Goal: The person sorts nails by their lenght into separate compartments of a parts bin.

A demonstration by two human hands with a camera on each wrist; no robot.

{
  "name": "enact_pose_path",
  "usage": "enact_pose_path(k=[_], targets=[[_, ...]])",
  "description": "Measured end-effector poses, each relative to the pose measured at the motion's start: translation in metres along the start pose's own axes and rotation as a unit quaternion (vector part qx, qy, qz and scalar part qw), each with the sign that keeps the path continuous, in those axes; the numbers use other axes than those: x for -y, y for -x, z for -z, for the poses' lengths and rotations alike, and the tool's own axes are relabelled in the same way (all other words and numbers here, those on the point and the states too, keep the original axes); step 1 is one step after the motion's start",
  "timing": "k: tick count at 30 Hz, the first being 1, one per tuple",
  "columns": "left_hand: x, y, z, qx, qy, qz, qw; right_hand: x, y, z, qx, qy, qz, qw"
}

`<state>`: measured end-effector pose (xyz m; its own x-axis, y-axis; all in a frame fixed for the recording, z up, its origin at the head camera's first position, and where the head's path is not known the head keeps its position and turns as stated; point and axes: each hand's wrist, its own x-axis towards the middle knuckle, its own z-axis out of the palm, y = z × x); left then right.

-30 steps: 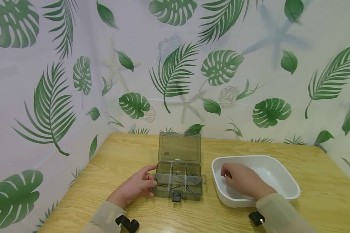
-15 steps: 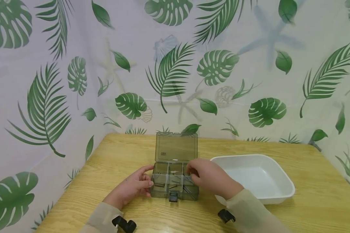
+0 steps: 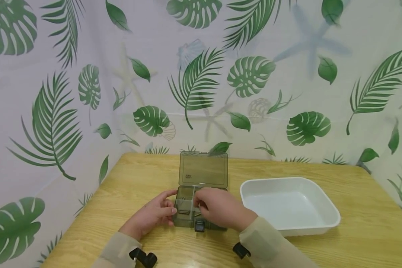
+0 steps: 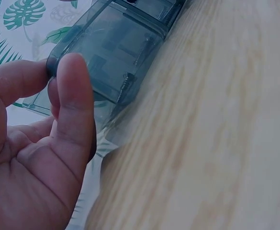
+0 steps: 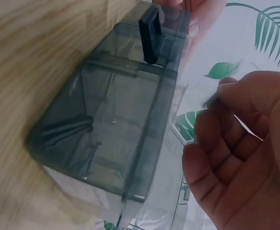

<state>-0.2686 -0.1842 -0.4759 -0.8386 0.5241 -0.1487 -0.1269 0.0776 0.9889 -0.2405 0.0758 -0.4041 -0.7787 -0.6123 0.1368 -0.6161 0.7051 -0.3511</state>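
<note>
A smoky see-through compartment box [image 3: 184, 224] stands on the table with its lid [image 3: 203, 169] raised. Several screws [image 3: 184, 212] lie in its compartments; screws [image 4: 126, 86] also show through the wall in the left wrist view. My left hand [image 3: 152, 214] rests against the box's left side, thumb and index finger fairly straight and touching it. Over the middle compartments, my right hand [image 3: 222, 208] hides much of the box's right half. In the right wrist view its thumb and index finger pinch a small dark screw [image 5: 210, 101], mostly covered by the fingertips.
A white plastic basin [image 3: 321, 227] stands on the wooden table [image 3: 147, 169] to the right of the box. The box's black latch [image 3: 200, 225] hangs at its front. A leaf-printed cloth [image 3: 271, 130] rises behind the table.
My right hand has moved left from inside the white basin, over the box's right compartments, to its middle ones. The left hand keeps its place at the box's side.
</note>
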Motion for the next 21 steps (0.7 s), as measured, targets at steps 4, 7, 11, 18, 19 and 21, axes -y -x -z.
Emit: enact_pose_path(k=[4, 7, 11, 18, 19, 21], targets=[[-0.001, 0.001, 0.001, 0.000, -0.004, 0.004, 1.0000, -0.003, 0.002, 0.001, -0.001, -0.021, -0.017, 0.9996], [-0.002, 0.001, 0.001, -0.003, -0.004, 0.007, 1.0000, -0.008, 0.008, 0.004, -0.017, -0.045, -0.048, 0.9977], [-0.008, 0.003, 0.000, -0.015, -0.009, 0.009, 0.9998, -0.020, 0.018, 0.012, -0.044, -0.079, -0.103, 0.9906], [-0.025, -0.001, 0.005, -0.058, -0.074, -0.011, 0.9955, -0.043, 0.031, 0.028, -0.068, -0.161, -0.156, 0.9722], [-0.027, -0.003, 0.006, -0.061, -0.080, -0.012, 0.9949, -0.046, 0.033, 0.030, -0.069, -0.171, -0.160, 0.9698], [-0.032, -0.005, 0.007, -0.063, -0.091, -0.015, 0.9937, -0.052, 0.036, 0.032, -0.067, -0.182, -0.170, 0.9662]])
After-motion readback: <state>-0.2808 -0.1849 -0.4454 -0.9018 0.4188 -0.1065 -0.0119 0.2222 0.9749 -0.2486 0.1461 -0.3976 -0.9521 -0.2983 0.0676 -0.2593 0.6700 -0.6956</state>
